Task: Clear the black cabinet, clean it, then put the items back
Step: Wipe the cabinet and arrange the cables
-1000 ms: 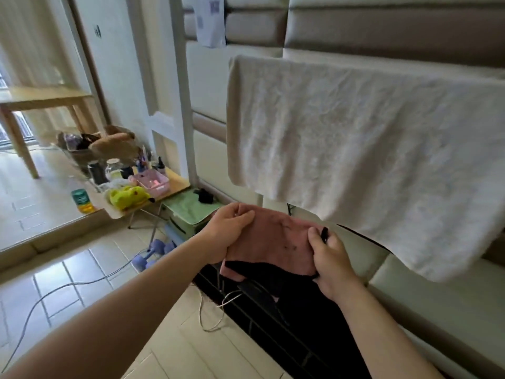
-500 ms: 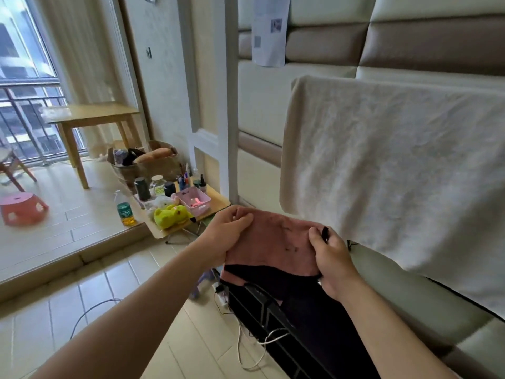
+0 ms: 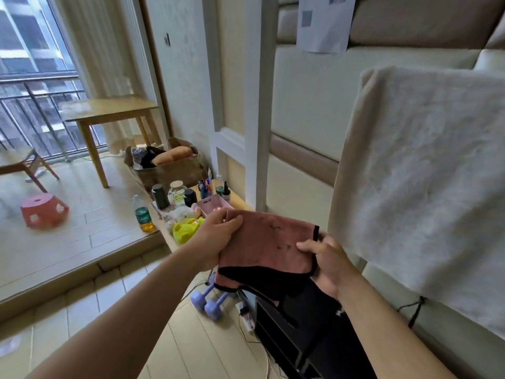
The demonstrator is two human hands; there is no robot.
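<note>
We see two bare arms reaching out in front. The left hand (image 3: 218,236) grips the left edge of a pink cloth (image 3: 267,247), with the thumb on top and the fingers curled under it. The right hand (image 3: 328,263) pinches the right edge of the cloth, thumb on top too. The cloth is held out flat between both hands. It is pink with a thin black trim, and it has small dark marks on it. One part folds down under the hands. The black cabinet (image 3: 300,332) stands on the floor right below the right hand, and its front is dark and hard to see. A big white towel (image 3: 423,173) hangs just to the right of the right hand. Purple dumbbells (image 3: 207,299) lie on the floor below the left hand. A yellow soft toy (image 3: 187,228) sits on a low table (image 3: 237,199) just past the left hand
</note>
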